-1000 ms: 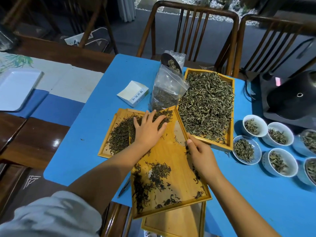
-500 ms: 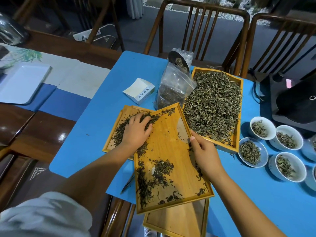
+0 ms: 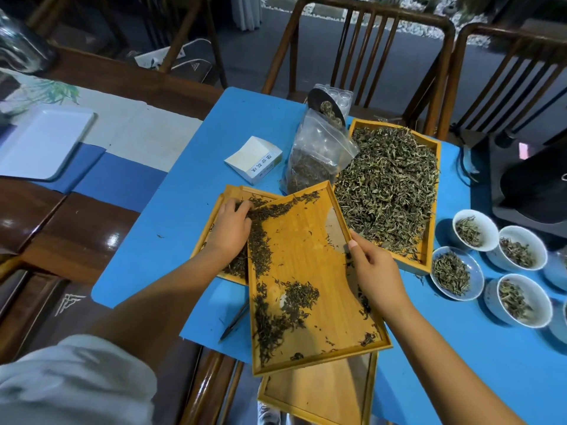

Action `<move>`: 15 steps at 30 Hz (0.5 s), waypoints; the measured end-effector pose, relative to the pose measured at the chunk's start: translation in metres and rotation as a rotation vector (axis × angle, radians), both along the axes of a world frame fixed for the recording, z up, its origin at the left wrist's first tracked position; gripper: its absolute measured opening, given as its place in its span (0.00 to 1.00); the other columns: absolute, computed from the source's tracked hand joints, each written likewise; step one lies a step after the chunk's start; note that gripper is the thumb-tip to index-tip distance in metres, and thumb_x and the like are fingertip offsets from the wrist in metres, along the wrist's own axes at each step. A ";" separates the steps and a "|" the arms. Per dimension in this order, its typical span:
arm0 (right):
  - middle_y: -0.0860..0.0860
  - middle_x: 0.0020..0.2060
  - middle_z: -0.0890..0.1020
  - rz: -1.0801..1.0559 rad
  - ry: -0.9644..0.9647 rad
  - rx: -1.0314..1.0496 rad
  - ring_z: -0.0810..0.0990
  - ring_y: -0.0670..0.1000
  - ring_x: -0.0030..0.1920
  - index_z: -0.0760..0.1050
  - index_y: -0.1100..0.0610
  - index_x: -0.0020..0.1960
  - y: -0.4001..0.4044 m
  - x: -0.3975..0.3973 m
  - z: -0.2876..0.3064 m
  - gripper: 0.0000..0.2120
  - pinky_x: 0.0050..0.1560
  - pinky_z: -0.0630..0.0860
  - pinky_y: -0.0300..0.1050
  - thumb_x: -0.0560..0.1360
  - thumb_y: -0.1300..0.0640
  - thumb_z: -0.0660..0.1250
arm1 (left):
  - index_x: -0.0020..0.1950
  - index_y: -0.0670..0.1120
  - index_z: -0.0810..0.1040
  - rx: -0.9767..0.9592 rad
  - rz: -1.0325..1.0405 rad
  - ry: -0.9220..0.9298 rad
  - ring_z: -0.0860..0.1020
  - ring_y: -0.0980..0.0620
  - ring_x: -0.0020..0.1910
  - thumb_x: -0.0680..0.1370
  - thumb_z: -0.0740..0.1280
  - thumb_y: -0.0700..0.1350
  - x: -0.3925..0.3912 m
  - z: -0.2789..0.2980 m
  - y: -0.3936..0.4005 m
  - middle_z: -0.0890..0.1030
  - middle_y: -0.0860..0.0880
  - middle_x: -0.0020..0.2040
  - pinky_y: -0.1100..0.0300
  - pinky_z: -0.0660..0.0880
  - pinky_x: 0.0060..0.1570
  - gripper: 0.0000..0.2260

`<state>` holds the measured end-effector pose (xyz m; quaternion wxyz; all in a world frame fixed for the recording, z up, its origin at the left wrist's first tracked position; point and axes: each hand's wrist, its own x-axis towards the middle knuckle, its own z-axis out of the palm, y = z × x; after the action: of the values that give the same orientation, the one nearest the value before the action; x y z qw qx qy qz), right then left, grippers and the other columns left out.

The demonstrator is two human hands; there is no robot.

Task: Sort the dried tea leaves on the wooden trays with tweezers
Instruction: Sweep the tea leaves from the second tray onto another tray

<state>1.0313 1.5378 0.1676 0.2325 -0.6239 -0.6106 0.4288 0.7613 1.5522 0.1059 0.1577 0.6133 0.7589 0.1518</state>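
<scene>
Since a second ago, your left hand point(image 3: 231, 228) has slid from the far end of the tilted rectangular bamboo tray point(image 3: 310, 277) off its left edge, sweeping dark dried tea leaves point(image 3: 264, 240) down onto the lower bamboo tray point(image 3: 233, 193) that pokes out from under that edge. The left hand is now loosely cupped, fingers curled over the leaves, gripping nothing. Your right hand point(image 3: 372, 271) is closed on the tilted tray's right rim, thumb on top, holding that side raised. The tilted tray's long axis runs from near you away toward the large bamboo tray of pale green leaves point(image 3: 391, 191), which lies just beyond its far right corner. To finish this sweep well, keep the tilt gentle and steady and drag your fingers flat along the wood, so the loose clump near the tray's close end does not spill onto the blue mat point(image 3: 171, 234). The slim dark metal tweezers point(image 3: 234, 322) lie unused on the mat just left of the tilted tray's near corner, their long axis running diagonally, the tip toward you.
</scene>
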 end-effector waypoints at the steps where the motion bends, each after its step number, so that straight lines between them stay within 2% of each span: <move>1: 0.46 0.65 0.74 -0.004 -0.005 0.002 0.72 0.45 0.62 0.70 0.52 0.68 0.001 0.001 0.000 0.17 0.53 0.66 0.38 0.81 0.53 0.56 | 0.64 0.44 0.71 0.004 -0.010 0.006 0.66 0.42 0.63 0.80 0.59 0.42 0.000 0.001 -0.001 0.70 0.41 0.63 0.52 0.66 0.61 0.13; 3: 0.46 0.64 0.75 -0.014 -0.005 -0.006 0.73 0.42 0.57 0.71 0.52 0.68 0.002 0.002 0.000 0.17 0.50 0.67 0.37 0.81 0.53 0.56 | 0.63 0.45 0.72 0.013 -0.029 0.026 0.66 0.43 0.64 0.80 0.60 0.47 0.002 0.004 -0.002 0.71 0.42 0.63 0.51 0.67 0.60 0.13; 6: 0.47 0.66 0.73 -0.024 0.011 -0.031 0.74 0.43 0.58 0.70 0.54 0.69 0.004 0.003 0.000 0.18 0.50 0.67 0.37 0.81 0.53 0.56 | 0.63 0.49 0.73 0.003 -0.077 0.045 0.66 0.44 0.66 0.79 0.59 0.53 0.007 0.010 -0.005 0.70 0.45 0.66 0.49 0.67 0.62 0.15; 8: 0.48 0.66 0.74 -0.023 0.013 -0.039 0.76 0.43 0.55 0.69 0.55 0.69 0.005 0.002 -0.001 0.18 0.48 0.69 0.37 0.81 0.53 0.56 | 0.64 0.51 0.72 -0.019 -0.126 0.031 0.63 0.46 0.69 0.79 0.58 0.55 0.012 0.014 -0.008 0.68 0.47 0.69 0.47 0.64 0.65 0.16; 12: 0.49 0.65 0.74 -0.018 0.025 -0.067 0.75 0.52 0.61 0.69 0.55 0.69 0.007 0.003 0.000 0.18 0.52 0.70 0.42 0.81 0.53 0.55 | 0.66 0.55 0.70 -0.027 -0.289 -0.028 0.57 0.50 0.73 0.78 0.58 0.58 0.025 0.024 -0.018 0.63 0.50 0.73 0.44 0.57 0.69 0.18; 14: 0.49 0.64 0.75 -0.022 0.026 -0.081 0.77 0.57 0.57 0.69 0.54 0.69 0.006 0.003 0.000 0.18 0.51 0.73 0.45 0.81 0.53 0.55 | 0.66 0.56 0.69 -0.008 -0.385 -0.062 0.55 0.51 0.74 0.78 0.57 0.60 0.034 0.031 -0.028 0.62 0.52 0.74 0.45 0.53 0.70 0.18; 15: 0.49 0.64 0.75 -0.027 0.031 -0.085 0.78 0.56 0.54 0.69 0.54 0.69 0.006 0.002 0.000 0.18 0.49 0.72 0.43 0.81 0.52 0.55 | 0.66 0.57 0.69 0.000 -0.429 -0.076 0.54 0.52 0.74 0.77 0.57 0.61 0.038 0.034 -0.035 0.61 0.52 0.74 0.47 0.52 0.70 0.19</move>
<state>1.0337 1.5443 0.1678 0.2209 -0.6347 -0.5797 0.4607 0.7993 1.5176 0.1398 0.2150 0.7545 0.6046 0.1380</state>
